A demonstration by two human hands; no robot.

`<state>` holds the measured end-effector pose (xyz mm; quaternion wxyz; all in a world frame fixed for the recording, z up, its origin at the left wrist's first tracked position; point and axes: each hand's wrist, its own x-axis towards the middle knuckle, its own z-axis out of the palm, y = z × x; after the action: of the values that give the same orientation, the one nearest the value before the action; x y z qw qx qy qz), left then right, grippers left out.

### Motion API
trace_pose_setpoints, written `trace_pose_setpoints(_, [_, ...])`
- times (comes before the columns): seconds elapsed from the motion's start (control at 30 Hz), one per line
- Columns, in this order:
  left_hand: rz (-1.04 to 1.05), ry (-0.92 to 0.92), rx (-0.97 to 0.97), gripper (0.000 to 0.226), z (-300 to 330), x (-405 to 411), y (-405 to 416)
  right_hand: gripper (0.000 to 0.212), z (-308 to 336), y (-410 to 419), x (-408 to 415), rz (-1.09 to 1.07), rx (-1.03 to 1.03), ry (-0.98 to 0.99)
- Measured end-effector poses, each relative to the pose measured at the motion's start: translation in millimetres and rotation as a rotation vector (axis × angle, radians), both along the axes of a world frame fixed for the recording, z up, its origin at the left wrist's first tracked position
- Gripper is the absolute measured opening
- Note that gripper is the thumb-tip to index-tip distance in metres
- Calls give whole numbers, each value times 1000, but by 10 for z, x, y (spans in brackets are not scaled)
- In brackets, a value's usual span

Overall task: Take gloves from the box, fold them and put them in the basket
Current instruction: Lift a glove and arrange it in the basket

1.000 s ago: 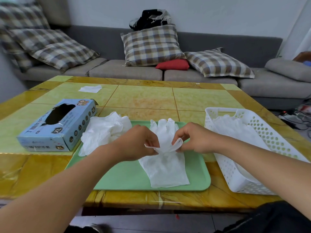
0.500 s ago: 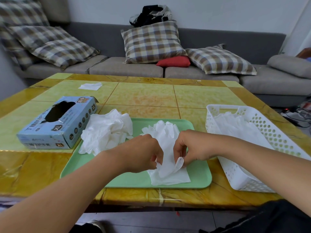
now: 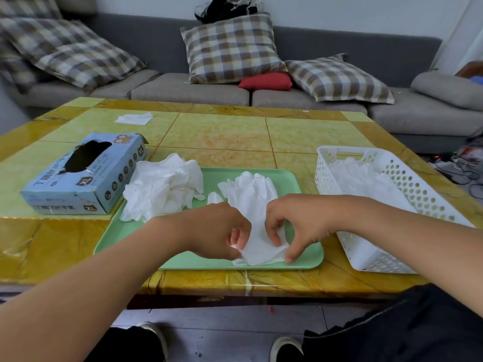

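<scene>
My hands have slid down the glove (image 3: pixel 251 205) to its cuff at the tray's (image 3: pixel 183 259) near edge. My left hand (image 3: pixel 217 231) and right hand (image 3: pixel 290 226) both pinch that cuff. A crumpled glove pile (image 3: pixel 162 186) lies between tray and box (image 3: pixel 83 176); the basket (image 3: pixel 366 254) stands just right, holding gloves.

White glove (image 3: pixel 252 202) flat on green tray, cuff end pinched, crumpled white glove pile (image 3: pixel 162 188) beside blue box (image 3: pixel 86 173) (opening torn), white perforated basket (image 3: pixel 407 220) holding gloves
</scene>
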<state>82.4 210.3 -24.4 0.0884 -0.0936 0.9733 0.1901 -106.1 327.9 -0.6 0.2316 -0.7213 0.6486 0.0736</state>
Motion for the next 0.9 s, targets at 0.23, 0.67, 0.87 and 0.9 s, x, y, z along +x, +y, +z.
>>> trace_pose_setpoints(0.23, [-18,-97,19,29,71,50,-3,8,-149,34,102,110,-48,130])
trace_pose_setpoints(0.67, [373,681,914,35,541,-139,-78,31,552,-50,-139,-494,-89,-1418])
trace_pose_setpoints(0.87, [516,903,1148,32,842,-220,59,84,603,45,-99,-467,-100,-1626])
trace_pose_setpoints(0.9, [549,913,1160,33,864,-223,72,87,584,77,-54,-467,-123,-1572])
